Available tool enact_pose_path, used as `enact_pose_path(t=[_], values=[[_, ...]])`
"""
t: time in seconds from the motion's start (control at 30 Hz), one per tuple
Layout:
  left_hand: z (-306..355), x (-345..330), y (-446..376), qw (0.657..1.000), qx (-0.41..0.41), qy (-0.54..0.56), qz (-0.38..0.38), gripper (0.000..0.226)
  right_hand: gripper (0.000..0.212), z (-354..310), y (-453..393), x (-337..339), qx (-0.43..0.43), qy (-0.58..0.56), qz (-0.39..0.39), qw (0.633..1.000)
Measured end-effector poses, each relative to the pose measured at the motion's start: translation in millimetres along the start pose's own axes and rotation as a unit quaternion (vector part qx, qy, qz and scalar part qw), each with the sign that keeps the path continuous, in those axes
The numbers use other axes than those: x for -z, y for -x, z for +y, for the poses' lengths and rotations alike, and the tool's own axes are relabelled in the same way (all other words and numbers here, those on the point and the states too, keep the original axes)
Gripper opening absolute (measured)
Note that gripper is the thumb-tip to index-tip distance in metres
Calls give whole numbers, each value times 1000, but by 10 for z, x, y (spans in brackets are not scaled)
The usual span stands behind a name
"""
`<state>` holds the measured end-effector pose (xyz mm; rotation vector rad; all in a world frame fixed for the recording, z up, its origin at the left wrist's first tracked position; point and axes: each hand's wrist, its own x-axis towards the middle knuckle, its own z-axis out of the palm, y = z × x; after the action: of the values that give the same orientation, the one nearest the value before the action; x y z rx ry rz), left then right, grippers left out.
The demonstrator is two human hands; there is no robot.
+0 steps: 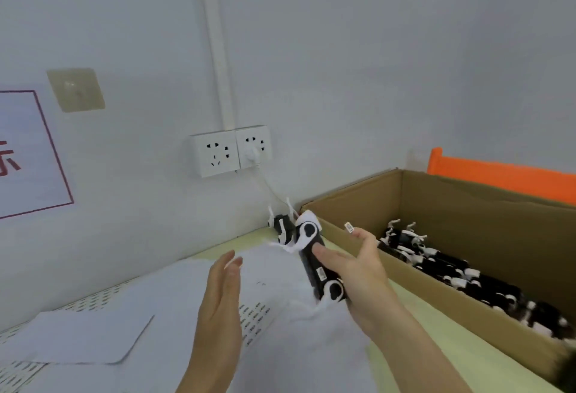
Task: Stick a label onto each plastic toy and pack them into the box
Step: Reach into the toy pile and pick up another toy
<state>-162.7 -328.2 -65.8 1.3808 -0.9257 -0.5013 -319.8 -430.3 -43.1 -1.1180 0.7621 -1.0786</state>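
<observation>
My right hand [358,271] grips a black-and-white plastic toy [314,255] in the air, just left of the cardboard box [436,283]. A small label is stuck on the toy's black body near my thumb. Another small label [349,227] clings to a raised fingertip of the same hand. My left hand [221,293] hovers open, fingers straight, to the left of the toy and above the white label sheets [193,305]. A second toy [283,226] lies on the table by the box corner. Several toys [452,271] lie inside the box.
The white wall stands close behind the table, with two sockets [229,151], a plug and a thin cable hanging down. An orange crate [498,174] sits behind the box. More white sheets cover the table at the lower left.
</observation>
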Motion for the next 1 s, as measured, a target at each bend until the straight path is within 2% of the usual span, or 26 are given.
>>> enact_pose_path(t=[0.07, 0.2, 0.27, 0.33, 0.4, 0.53, 0.6, 0.7, 0.8, 1.0], values=[[-166, -264, -51, 997, 12, -69, -25, 24, 54, -155, -180, 250, -15, -74, 34, 997], [-331, -959, -189, 967, -51, -210, -138, 46, 61, -498, -645, 787, -16, -130, 92, 987], [-362, -1400, -191, 951, -94, -235, -180, 58, 61, -631, -962, 1044, -1, -111, 136, 985], [-395, -1773, -146, 919, -150, -289, -221, 62, 64, -662, -1307, 1294, 2, -89, 186, 978], [-482, -1997, -138, 888, -191, -333, -253, 56, 70, -588, -1627, 1549, -13, -55, 221, 974], [-525, -2106, -190, 856, -227, -402, -233, 42, 69, -287, -2038, 2074, -63, 54, 262, 962], [-489, -2111, -194, 850, -226, -403, -252, 40, 67, -141, -2134, 2276, -76, 139, 274, 949], [-534, -2141, -188, 836, -261, -403, -267, 40, 69, 76, -2245, 2473, -95, 277, 253, 922], [-524, -2169, -250, 827, -249, -416, -283, 43, 75, 255, -2338, 2579, -103, 383, 203, 895], [-542, -2253, -348, 835, -239, -419, -264, 44, 69, 530, -2499, 2696, -109, 584, 102, 798]])
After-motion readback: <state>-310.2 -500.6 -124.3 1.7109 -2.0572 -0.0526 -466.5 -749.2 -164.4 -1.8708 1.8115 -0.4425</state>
